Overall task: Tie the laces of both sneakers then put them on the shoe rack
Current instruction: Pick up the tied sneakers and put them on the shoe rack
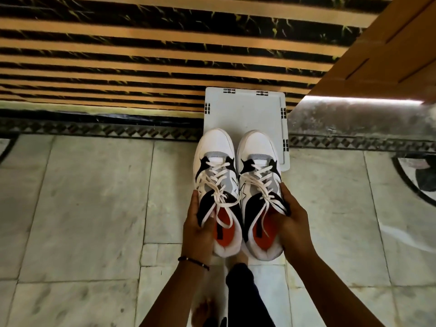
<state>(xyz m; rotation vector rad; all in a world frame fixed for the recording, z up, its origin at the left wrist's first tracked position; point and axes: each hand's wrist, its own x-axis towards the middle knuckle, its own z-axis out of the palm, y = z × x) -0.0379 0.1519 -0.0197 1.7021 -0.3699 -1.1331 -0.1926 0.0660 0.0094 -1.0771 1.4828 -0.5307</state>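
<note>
Two white, grey and black sneakers with orange insoles are held side by side in mid-frame, toes pointing away from me. My left hand [198, 228] grips the outer side of the left sneaker [215, 149]. My right hand [291, 220] grips the outer side of the right sneaker [256, 147]. White laces on both are knotted, with loose ends trailing toward the heel openings. Their toes hang over the white plastic shoe rack [245, 112], seen from above against the wall.
A striped wood-and-black-marble wall [141, 55] rises behind the rack. A wooden cabinet [389, 50] stands at the upper right, with a metal base strip below it. The floor is pale marble tile [82, 208]. My bare feet and a dark trouser leg [243, 293] show below the sneakers.
</note>
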